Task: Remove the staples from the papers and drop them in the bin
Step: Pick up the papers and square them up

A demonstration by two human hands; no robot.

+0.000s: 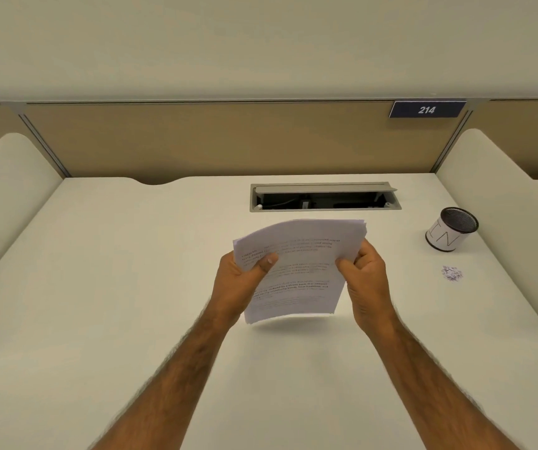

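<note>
Left hand (245, 277) and right hand (363, 267) are both gripping the papers (293, 271) between them, lifted off the bench (131, 271); the bin (452, 229) is standing well beyond the right hand.

The left grip (245, 274) and right grip (366, 271) hold the papers (300, 254) above the middle of the bench (131, 287). Bare bench surface extends left of and in front of them. The path from the right grip to the bin (446, 235) is open. A small scrap pile (452, 273) lies just in front of the bin. An open cable hatch (323, 203) interrupts the rear. The left partition (7, 177), right partition (488, 177) and rear panel (228, 141) enclose the bench.
</note>
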